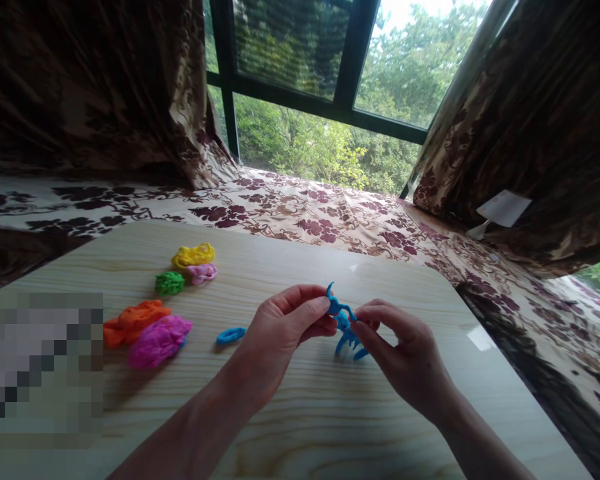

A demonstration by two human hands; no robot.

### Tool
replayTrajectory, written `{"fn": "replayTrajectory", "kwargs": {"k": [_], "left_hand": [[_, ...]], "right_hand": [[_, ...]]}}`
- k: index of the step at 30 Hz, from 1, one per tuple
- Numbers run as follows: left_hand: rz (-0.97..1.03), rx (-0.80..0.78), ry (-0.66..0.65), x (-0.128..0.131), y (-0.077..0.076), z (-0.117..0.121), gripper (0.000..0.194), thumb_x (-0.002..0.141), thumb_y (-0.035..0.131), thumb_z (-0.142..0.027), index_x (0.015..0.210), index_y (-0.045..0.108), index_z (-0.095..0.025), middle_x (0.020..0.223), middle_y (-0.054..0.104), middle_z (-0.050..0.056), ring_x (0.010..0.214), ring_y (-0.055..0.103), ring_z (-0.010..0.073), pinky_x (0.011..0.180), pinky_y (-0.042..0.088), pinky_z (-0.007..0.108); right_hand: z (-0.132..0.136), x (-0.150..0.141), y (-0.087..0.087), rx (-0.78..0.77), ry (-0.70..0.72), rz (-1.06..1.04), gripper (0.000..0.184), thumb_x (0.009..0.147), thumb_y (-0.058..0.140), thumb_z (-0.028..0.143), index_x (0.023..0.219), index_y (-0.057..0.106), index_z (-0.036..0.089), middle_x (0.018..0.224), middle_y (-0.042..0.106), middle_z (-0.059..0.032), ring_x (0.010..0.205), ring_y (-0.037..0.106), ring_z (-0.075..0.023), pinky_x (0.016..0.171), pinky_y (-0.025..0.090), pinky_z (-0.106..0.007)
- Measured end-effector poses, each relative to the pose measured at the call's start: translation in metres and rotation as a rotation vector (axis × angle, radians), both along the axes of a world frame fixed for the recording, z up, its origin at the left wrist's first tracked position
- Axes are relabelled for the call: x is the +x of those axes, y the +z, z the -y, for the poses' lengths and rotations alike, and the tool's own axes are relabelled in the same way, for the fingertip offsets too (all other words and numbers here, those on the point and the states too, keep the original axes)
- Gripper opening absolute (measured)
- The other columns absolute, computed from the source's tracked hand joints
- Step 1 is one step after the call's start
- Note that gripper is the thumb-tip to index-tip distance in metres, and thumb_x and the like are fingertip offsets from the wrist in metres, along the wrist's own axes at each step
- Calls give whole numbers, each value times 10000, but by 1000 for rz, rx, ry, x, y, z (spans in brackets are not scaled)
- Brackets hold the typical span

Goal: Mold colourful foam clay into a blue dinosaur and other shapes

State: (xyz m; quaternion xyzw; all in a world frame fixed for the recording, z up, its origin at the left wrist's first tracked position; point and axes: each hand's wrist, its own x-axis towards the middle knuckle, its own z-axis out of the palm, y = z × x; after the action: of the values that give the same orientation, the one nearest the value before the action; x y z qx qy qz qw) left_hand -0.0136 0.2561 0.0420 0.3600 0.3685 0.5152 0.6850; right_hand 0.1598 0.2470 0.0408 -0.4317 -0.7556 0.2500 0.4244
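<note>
Both hands are raised over the middle of the table, pinching a blue cord-like band (335, 306) that looks soft, perhaps a fabric loop. My left hand (293, 317) is closed on it between thumb and fingers, and one end curls up above the thumb. On the other side, my right hand (397, 340) pinches the band's lower right part with thumb and forefinger. Just below and between the hands is a tangle of blue bands (347, 340); whether it joins the held piece I cannot tell. A separate blue loop (231, 335) lies left of my left hand.
On the table's left are bundles in yellow (194, 255), pale pink (203, 273), green (169, 283), orange (137, 323) and magenta (161, 341). The pale wood-look table (300, 427) meets a floral-covered ledge (320, 213) below the window. A blurred patch covers the lower left.
</note>
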Motion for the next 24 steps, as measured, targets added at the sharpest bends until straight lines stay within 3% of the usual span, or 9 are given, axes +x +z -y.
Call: {"fn": "replayTrajectory", "kwargs": {"k": [4,7,10,15,19,24], "left_hand": [[-100,34,82,-3,3,-4,191,725,653,-256,875,622,-141,764,680,34,659,629,127,709,506,261],[-187,106,180,-7,3,-10,223,692,672,-241,897,633,-160,755,677,11,661,634,123,677,496,229],[-337,206,233,-10,-5,-16,264,712,635,-240,970,640,-181,785,681,4,723,639,132,690,488,220],[-755,357,210,-15,-28,-22,189,730,555,-204,882,667,-195,830,692,11,806,630,165,762,472,262],[-1013,494,215,-15,-45,-24,205,708,528,-144,838,666,-221,879,668,10,870,594,174,801,443,276],[-1174,586,179,-10,-51,-19,153,691,539,-128,765,628,-229,775,617,5,838,552,180,815,405,304]], "right_hand": [[-10,2,8,-116,23,-8,140,839,539,241,908,650,190,838,643,-39,747,591,-157,662,482,-285],[-34,1,16,-157,76,-11,192,811,574,256,984,639,204,910,663,-41,823,615,-172,709,496,-295],[-62,-3,19,-186,110,22,192,765,617,268,939,636,190,862,669,-33,768,615,-155,675,490,-272],[-86,-7,5,-281,123,175,190,773,576,301,882,673,180,731,649,-13,598,542,-113,540,424,-231],[-86,-6,-13,-308,111,195,213,780,552,284,913,674,172,747,652,-21,630,543,-122,575,426,-238],[-85,0,-22,-319,102,204,176,754,587,280,854,650,151,762,653,-30,683,560,-139,624,433,-247]]}}
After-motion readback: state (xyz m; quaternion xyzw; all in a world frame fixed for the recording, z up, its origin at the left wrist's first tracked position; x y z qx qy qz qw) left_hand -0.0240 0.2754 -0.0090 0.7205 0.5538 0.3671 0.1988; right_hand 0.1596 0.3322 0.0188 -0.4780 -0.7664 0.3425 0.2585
